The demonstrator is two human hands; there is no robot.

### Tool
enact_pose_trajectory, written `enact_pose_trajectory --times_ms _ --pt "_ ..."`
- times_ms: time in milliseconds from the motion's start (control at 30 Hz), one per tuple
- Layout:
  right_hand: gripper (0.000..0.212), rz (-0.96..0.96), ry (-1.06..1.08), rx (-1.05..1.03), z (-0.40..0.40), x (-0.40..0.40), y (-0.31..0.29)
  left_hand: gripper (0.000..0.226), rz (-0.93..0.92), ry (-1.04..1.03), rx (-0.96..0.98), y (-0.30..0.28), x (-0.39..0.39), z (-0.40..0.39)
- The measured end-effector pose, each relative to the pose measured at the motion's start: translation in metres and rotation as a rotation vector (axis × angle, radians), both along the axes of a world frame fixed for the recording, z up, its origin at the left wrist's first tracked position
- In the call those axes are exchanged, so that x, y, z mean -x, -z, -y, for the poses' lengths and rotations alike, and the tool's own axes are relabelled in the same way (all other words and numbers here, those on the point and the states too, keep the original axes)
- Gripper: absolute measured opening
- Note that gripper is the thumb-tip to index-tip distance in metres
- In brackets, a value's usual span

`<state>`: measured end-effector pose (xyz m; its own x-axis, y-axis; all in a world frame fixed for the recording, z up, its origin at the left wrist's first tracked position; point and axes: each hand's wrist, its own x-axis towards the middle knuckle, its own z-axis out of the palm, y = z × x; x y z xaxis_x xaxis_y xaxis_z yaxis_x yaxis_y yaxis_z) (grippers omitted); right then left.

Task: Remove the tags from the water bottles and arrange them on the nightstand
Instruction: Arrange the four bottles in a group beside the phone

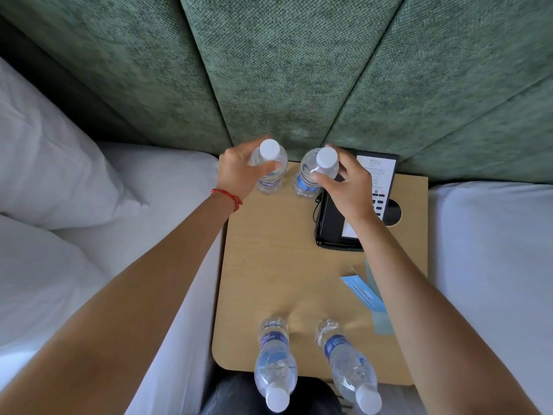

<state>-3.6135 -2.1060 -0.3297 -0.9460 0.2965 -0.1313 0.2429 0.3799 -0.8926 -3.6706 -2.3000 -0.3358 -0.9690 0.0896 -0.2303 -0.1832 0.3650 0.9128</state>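
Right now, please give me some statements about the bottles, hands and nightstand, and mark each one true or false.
1. Each hand grips one bottle at the back of the nightstand. True: left hand on the left bottle, right hand on the right bottle.
2. Two more bottles stand at the near edge. True.
3. The near bottles have no caps. False: both have white caps.
4. Blue tags lie on the nightstand. True.
5. The phone is left of the bottles. False: it is to their right.

clear glossy plastic bottles (pixel 270 172), matt wood-look nightstand (pixel 269 265), rough cloth headboard (pixel 287 70)
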Motion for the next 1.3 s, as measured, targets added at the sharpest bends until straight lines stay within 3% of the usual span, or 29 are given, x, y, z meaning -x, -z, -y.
enact_pose_trajectory --times_ms 300,600,800,1067,1300 --pt "0.055 0.044 0.026 -0.208 0.013 0.000 -0.007 0.050 0.045 0.003 -0.024 0.002 -0.003 0.002" --pt "0.067 0.097 -0.114 -0.086 -0.001 -0.006 -0.001 0.058 0.040 0.043 -0.002 0.005 -0.005 0.001" --pt "0.059 0.105 -0.057 -0.187 0.007 -0.002 -0.002 0.056 0.049 0.039 0.006 0.006 -0.004 0.001" --pt "0.065 0.096 -0.047 -0.241 0.015 0.000 -0.002 0.059 0.039 0.128 0.031 0.002 0.000 0.004" --pt "0.074 0.146 -0.096 -0.084 0.011 -0.006 0.004 0.065 0.054 0.101 -0.032 0.009 -0.005 0.003"
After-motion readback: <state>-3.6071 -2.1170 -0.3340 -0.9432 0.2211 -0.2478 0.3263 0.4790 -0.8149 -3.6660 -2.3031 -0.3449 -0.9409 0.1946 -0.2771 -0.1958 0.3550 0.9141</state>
